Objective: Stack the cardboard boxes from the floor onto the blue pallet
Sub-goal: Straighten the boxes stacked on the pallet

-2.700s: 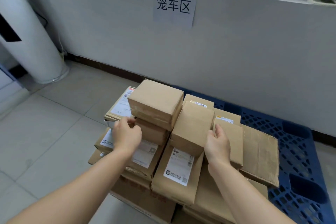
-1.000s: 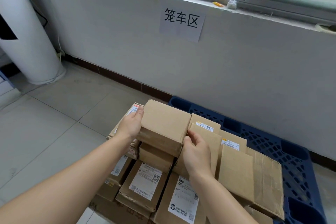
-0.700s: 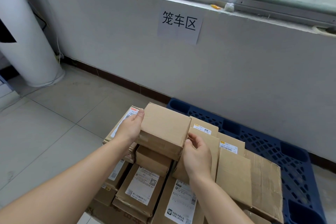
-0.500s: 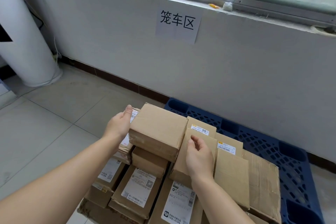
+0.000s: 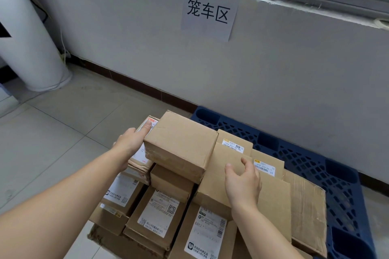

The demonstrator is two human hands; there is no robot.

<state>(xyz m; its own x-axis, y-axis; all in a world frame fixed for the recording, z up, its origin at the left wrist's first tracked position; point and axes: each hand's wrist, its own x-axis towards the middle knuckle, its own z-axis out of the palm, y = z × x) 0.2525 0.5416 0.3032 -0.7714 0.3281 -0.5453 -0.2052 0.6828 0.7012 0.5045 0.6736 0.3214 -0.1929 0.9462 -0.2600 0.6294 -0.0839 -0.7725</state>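
Head view: top box (image 5: 181, 145) sits on the stack (image 5: 160, 214) over the blue pallet (image 5: 311, 162) — left hand (image 5: 130, 143) presses its side flat-fingered, right hand (image 5: 242, 185) loose, grasping nothing. Best nudge it square, steadying the right edge.

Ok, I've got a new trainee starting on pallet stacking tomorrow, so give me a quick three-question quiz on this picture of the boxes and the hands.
1. True or false: the left hand lays straight fingers against the side of the top box.
2. Where does the blue pallet lie? A) against the white column B) along the wall C) on top of the boxes
3. Short answer: does the right hand grip any box?
Key: 1 true; 2 B; 3 no, its fingers are loosely curled over a tilted box and grip nothing.
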